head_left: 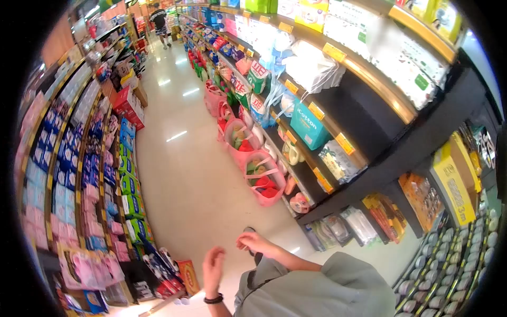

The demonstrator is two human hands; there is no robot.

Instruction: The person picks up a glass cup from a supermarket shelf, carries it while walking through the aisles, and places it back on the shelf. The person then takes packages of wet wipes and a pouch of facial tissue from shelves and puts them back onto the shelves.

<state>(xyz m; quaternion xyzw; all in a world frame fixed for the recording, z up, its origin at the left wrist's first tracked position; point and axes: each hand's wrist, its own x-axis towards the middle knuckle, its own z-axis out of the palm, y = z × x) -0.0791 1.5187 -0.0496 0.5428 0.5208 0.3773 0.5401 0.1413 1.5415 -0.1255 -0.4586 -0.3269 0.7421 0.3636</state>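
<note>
My left hand (214, 267), with a dark bracelet (213, 299) on its wrist, is raised in front of my body over the aisle floor. Its fingers are loosely bent and apart, with nothing visible in them. A little farther forward and to the right, my right hand (254, 243) is held over my dark shoe (250, 230). Its fingers are slightly curled and hold nothing that I can see. The two hands are apart, and neither touches the shelves. Nearest ahead on the right stands a pink bag (270, 196) with red and green contents.
Shelves of packaged goods (68, 179) line the left side. On the right, a shelf (391, 113) holds boxes and a teal iCotton pack (309, 126). A red carton (128, 107) stands beside the glossy aisle floor (179, 174). A person (158, 22) is far ahead.
</note>
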